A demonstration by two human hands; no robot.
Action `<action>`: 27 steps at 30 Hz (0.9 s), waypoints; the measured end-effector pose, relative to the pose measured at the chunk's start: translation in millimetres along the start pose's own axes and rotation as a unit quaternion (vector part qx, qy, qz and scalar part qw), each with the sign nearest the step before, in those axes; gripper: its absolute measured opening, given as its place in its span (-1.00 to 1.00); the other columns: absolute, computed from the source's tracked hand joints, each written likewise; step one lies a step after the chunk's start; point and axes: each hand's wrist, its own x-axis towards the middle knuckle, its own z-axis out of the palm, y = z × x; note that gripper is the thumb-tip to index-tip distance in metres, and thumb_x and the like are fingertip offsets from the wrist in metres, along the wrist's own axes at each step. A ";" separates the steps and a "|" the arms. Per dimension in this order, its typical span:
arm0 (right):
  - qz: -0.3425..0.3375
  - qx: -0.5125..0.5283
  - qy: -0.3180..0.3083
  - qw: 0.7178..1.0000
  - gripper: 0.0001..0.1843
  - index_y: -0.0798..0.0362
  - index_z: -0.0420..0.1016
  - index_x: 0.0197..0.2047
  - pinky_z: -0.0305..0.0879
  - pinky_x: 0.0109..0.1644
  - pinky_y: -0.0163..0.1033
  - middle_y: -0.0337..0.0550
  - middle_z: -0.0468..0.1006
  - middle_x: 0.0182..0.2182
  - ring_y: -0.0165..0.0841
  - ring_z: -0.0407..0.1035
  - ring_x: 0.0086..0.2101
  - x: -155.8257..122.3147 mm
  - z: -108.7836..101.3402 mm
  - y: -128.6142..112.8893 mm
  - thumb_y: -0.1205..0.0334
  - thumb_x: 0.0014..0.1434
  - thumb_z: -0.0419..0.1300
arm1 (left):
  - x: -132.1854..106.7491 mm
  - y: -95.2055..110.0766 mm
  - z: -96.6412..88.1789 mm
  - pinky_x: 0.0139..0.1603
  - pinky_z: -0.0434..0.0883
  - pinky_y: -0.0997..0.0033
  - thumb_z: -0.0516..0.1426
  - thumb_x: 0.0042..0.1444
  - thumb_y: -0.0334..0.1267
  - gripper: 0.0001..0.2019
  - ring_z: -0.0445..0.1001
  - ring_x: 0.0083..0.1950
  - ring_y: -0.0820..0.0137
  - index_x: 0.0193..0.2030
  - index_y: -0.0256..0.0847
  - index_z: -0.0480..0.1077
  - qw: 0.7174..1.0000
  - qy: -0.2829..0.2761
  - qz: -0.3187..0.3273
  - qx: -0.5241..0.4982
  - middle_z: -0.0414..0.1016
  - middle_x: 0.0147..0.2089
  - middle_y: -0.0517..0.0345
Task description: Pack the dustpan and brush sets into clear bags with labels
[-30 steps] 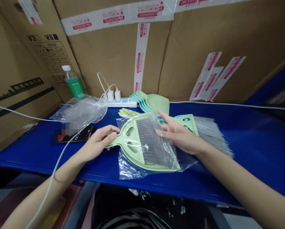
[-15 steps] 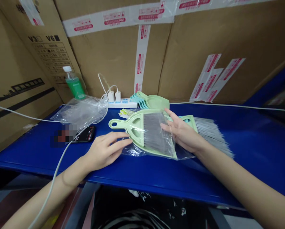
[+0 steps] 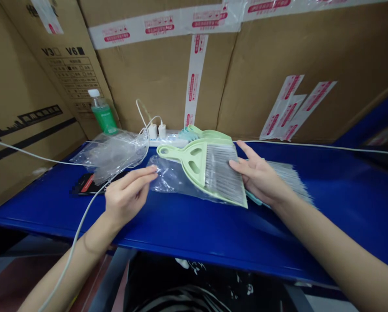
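Note:
My left hand (image 3: 128,195) pinches a clear plastic bag (image 3: 167,175) by its edge. The bag stretches from those fingers to beneath a light green dustpan (image 3: 198,184) with a matching brush (image 3: 224,169) nested in it. The brush's grey bristles now show uncovered, pointing right. My right hand (image 3: 259,175) grips the dustpan and brush at their right side, thumb and fingers around the bristle end. Behind and under that hand lies another brush (image 3: 291,180) with grey bristles, partly hidden by my wrist.
Green and blue dustpans (image 3: 210,135) lie stacked at the back by a power strip (image 3: 172,141) with chargers. Crumpled clear bags (image 3: 112,151) partly cover a phone (image 3: 89,184). A green-liquid bottle (image 3: 104,115) stands back left. A white cable (image 3: 79,225) crosses my left forearm. Cardboard boxes (image 3: 161,78) wall the blue table (image 3: 194,234).
My left hand has moved left and up, drawing the plastic bag leftward off the dustpan and brush. My right hand has shifted slightly right with the set, which has risen at its handle end.

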 end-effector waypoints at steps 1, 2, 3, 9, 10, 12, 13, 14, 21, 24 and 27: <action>-0.010 -0.007 0.004 1.000 0.10 -0.10 -0.53 0.42 0.36 0.13 -0.01 -0.05 0.40 0.16 -0.16 0.31 0.13 0.9 -1.9 0.5 0.08 0.10 0.22 | 1.7 -1.0 -2.5 -0.08 0.55 0.38 0.09 0.13 -0.53 -0.75 0.59 -0.14 0.39 -0.20 -0.13 0.49 0.999 0.029 -0.011 0.027 0.60 -0.10 0.15; -0.019 -0.013 0.008 1.000 0.07 -0.12 -0.54 0.42 0.37 0.13 0.01 -0.06 0.39 0.17 -0.16 0.29 0.14 1.8 -3.5 1.2 0.09 0.13 0.20 | 3.6 -2.3 -5.4 -0.04 0.54 0.34 0.10 0.12 -0.54 -0.75 0.57 -0.11 0.36 -0.17 -0.14 0.49 0.997 0.058 -0.018 0.056 0.58 -0.08 0.12; -0.023 -0.017 0.010 1.000 0.05 -0.13 -0.55 0.42 0.36 0.13 0.03 -0.06 0.38 0.17 -0.16 0.27 0.15 2.6 -4.7 1.9 0.11 0.15 0.17 | 5.5 -3.9 -8.4 0.01 0.52 0.28 0.10 0.11 -0.54 -0.73 0.55 -0.07 0.33 -0.12 -0.16 0.48 0.992 0.088 -0.026 0.086 0.56 -0.06 0.08; -0.007 -0.001 0.013 1.000 0.02 -0.10 -0.57 0.41 0.32 0.17 0.03 -0.05 0.36 0.19 -0.18 0.27 0.15 1.6 1.2 0.9 0.18 0.17 0.13 | 6.2 -23.3 -17.9 0.23 0.35 -0.02 -0.01 0.22 -0.40 -0.50 0.16 0.34 0.03 0.31 -0.10 0.12 0.970 0.026 -0.141 0.196 0.08 0.37 0.04; -0.001 0.002 0.011 1.000 0.03 -0.09 -0.57 0.41 0.32 0.16 0.02 -0.03 0.35 0.20 -0.18 0.28 0.14 0.7 3.4 0.1 0.18 0.16 0.14 | 3.5 -28.3 -16.3 0.21 0.36 -0.07 -0.01 0.22 -0.37 -0.50 0.16 0.34 -0.03 0.31 -0.16 0.10 0.966 0.015 -0.163 0.199 0.07 0.37 -0.05; 0.016 0.006 0.002 1.000 0.08 -0.05 -0.57 0.42 0.34 0.14 -0.01 0.01 0.35 0.20 -0.17 0.31 0.12 -1.2 7.2 -0.8 0.16 0.13 0.18 | -3.8 -38.5 -11.1 0.14 0.38 -0.15 0.00 0.21 -0.31 -0.51 0.20 0.30 -0.15 0.28 -0.38 0.13 0.962 -0.027 -0.183 0.199 0.13 0.30 -0.34; 0.024 0.005 -0.004 1.000 0.11 -0.04 -0.57 0.42 0.35 0.12 -0.02 0.03 0.34 0.20 -0.16 0.33 0.10 -1.9 8.7 -0.8 0.15 0.11 0.21 | -7.8 -43.3 -8.1 0.11 0.40 -0.16 0.01 0.20 -0.28 -0.52 0.25 0.26 -0.17 0.24 -0.42 0.17 0.961 -0.052 -0.189 0.197 0.19 0.26 -0.40; 0.031 0.002 -0.011 0.999 0.13 -0.04 -0.57 0.42 0.37 0.11 -0.02 0.05 0.34 0.20 -0.16 0.35 0.08 -2.5 9.9 -0.4 0.14 0.10 0.23 | -11.7 -47.4 -5.2 0.08 0.41 -0.16 0.01 0.19 -0.26 -0.53 0.30 0.22 -0.18 0.21 -0.44 0.21 0.959 -0.071 -0.193 0.198 0.25 0.22 -0.43; 0.036 -0.010 -0.077 0.996 0.05 -0.13 -0.57 0.41 0.38 0.08 0.00 0.04 0.36 0.18 -0.20 0.41 0.02 -6.8 14.9 8.9 0.17 0.17 0.18 | -15.8 -49.3 -0.8 0.13 0.17 -0.45 0.00 0.22 -0.24 -0.67 0.06 0.33 -0.31 0.01 -0.38 0.39 0.947 -0.047 -0.186 0.258 0.34 0.14 -0.43; 0.043 -0.002 -0.089 0.995 0.00 -0.12 -0.54 0.42 0.40 0.05 0.03 0.02 0.42 0.12 -0.21 0.44 -0.03 -9.6 18.0 11.0 0.21 0.20 0.15 | -6.0 -37.9 -3.0 0.21 0.15 -0.31 -0.03 0.25 -0.23 -0.69 0.10 0.34 -0.14 0.03 -0.27 0.39 0.969 -0.062 -0.149 0.188 0.34 0.18 -0.26; 0.045 -0.008 -0.100 0.994 -0.04 -0.11 -0.52 0.42 0.41 0.04 0.03 0.00 0.47 0.08 -0.21 0.46 -0.05 -10.8 19.7 11.7 0.22 0.22 0.13 | 1.1 -22.6 -2.5 0.18 0.29 -0.06 -0.10 0.31 -0.16 -0.63 0.31 0.21 0.08 0.14 -0.23 0.32 0.976 -0.205 -0.063 0.049 0.40 0.15 -0.13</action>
